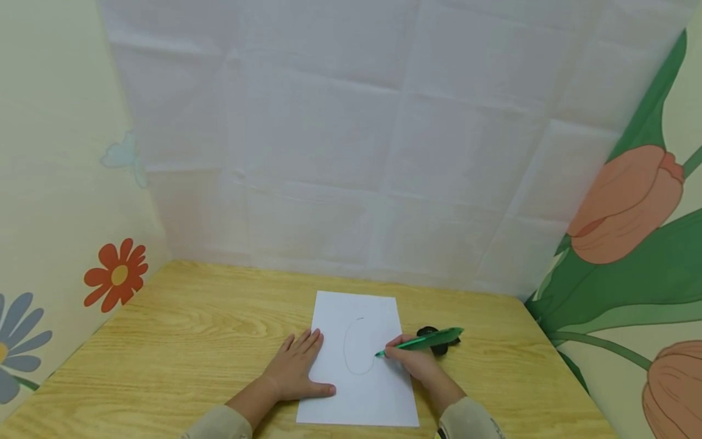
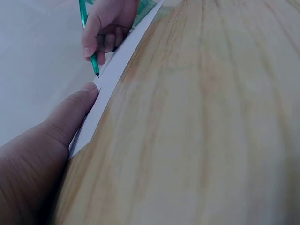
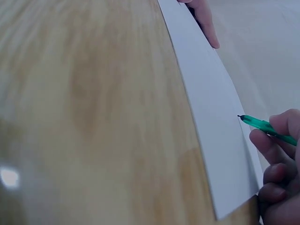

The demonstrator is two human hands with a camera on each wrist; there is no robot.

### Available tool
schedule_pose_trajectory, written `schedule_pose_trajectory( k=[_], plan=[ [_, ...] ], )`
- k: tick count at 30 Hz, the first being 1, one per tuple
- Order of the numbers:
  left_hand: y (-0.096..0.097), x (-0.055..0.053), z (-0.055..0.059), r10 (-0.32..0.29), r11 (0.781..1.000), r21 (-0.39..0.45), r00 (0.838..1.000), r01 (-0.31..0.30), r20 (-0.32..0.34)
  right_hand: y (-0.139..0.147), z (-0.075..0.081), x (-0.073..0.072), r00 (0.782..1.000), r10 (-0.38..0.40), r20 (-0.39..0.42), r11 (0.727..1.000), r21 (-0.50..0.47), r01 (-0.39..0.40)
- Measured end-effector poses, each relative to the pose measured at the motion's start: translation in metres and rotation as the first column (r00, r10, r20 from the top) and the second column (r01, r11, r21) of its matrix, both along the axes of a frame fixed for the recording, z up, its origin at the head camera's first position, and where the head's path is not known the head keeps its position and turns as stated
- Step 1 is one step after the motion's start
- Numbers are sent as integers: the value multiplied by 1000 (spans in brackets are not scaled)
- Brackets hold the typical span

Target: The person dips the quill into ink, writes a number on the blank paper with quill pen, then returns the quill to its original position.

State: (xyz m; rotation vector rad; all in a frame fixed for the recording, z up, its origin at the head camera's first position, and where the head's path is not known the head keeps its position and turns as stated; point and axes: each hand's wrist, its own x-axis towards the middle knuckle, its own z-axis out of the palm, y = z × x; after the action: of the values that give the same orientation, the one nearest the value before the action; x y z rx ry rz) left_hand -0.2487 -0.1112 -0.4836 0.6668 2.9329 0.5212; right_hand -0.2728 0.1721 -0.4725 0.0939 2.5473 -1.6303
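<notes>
A sheet of white paper (image 1: pixel 378 402) lies on the wooden table, bearing a thin curved line like an oval with a gap on its right side. My right hand (image 1: pixel 415 361) pinches a green pen (image 1: pixel 430 339) near its tip, which meets the lower right end of the line. In the right wrist view the dark point of the pen (image 3: pixel 253 122) is at the paper (image 3: pixel 201 108). My left hand (image 1: pixel 296 372) rests with fingers spread over the paper's left edge, thumb on the sheet.
A black object (image 1: pixel 433 341) sits on the table just beyond my right hand, partly hidden by the pen. The wooden table (image 1: pixel 219 329) reaches back to a white creased sheet (image 1: pixel 318 152). Walls with painted flowers (image 1: pixel 119 275) stand on both sides.
</notes>
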Motion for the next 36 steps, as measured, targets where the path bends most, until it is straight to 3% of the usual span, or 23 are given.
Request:
schedule_pose_trajectory(
  k=[19,36],
  plan=[
    [0,2,3,-1,1000,-2,1000,1,13,-1,-3,-4,1000,-19,-23,1000,-5,19],
    [0,-1,-2,-8,1000,20,1000,8,-2,-3,0,-5,1000,-27,-5,1000,-8,27]
  ],
)
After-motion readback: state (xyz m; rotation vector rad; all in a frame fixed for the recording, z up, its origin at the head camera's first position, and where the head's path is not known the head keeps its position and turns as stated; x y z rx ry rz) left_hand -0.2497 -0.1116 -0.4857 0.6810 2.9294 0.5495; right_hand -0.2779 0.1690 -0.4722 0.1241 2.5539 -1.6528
